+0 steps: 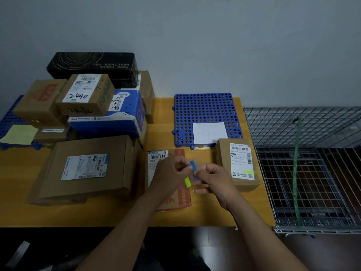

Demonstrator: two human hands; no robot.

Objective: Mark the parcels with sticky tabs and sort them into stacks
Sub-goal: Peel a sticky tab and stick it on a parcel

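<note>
My left hand (pixel 172 173) and my right hand (pixel 213 178) meet above a small cardboard parcel with orange print (pixel 175 198) on the yellow table (pixel 214 212). Between their fingertips they pinch a strip of sticky tabs (pixel 192 171), blue on top and yellow-green at its lower end. To the right lies a brown parcel (pixel 237 165) with a white label and a yellow-green tab on that label. A large flat cardboard parcel (pixel 86 167) lies to the left.
A pile of parcels (pixel 88 102), topped by a black box (pixel 91 64), stands at the back left on a blue perforated mat. Another blue mat (pixel 205 112) with a white paper sheet (pixel 210 133) lies behind my hands. A wire mesh cage (pixel 304 165) adjoins the table's right edge.
</note>
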